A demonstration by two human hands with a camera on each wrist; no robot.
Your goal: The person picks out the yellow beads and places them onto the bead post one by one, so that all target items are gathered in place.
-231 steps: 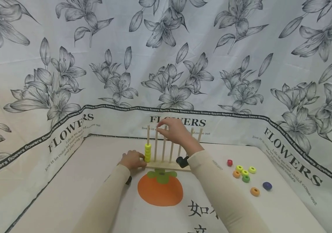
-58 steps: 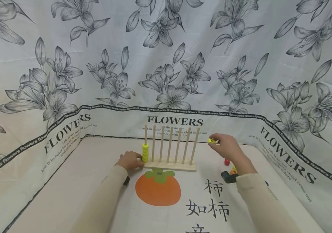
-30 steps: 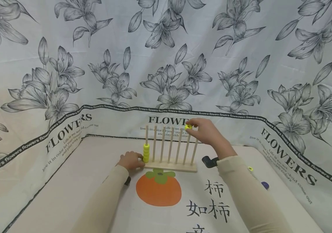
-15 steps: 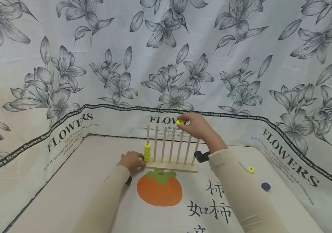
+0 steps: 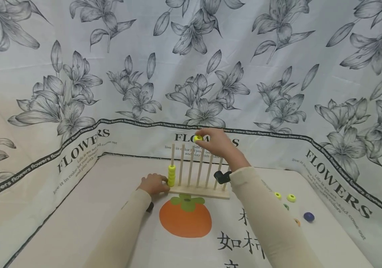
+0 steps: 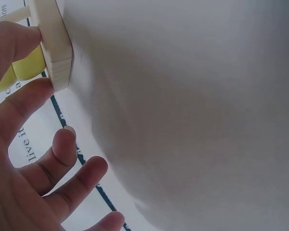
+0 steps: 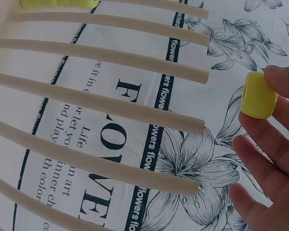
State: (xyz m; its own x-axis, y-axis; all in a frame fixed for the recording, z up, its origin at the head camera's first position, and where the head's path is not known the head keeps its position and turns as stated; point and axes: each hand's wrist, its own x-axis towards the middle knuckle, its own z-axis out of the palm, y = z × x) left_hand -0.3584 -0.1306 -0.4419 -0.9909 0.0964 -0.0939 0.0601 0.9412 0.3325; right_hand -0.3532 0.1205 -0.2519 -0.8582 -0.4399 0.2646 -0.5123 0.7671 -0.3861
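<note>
A wooden peg stand (image 5: 204, 192) with a row of upright pegs stands on the table. Several yellow beads (image 5: 171, 176) are stacked on its leftmost peg; the other pegs are bare. My left hand (image 5: 153, 184) grips the left end of the stand's base (image 6: 58, 45), thumb and index finger on the wood, the other fingers spread loosely. Above the pegs, my right hand (image 5: 217, 144) pinches one yellow bead (image 7: 260, 95) between thumb and fingers. In the right wrist view that bead is apart from the peg tips.
Loose beads lie at the right: yellow ones (image 5: 291, 198), a green bead (image 5: 286, 207), an orange bead (image 5: 297, 222) partly behind the right sleeve, and a dark blue bead (image 5: 308, 217). A printed persimmon (image 5: 185, 219) marks the tablecloth. Flowered curtain (image 5: 137, 93) surrounds the table.
My right hand has carried the yellow bead leftward from beside the stand to above its pegs. The left hand has stayed at the base's left end.
</note>
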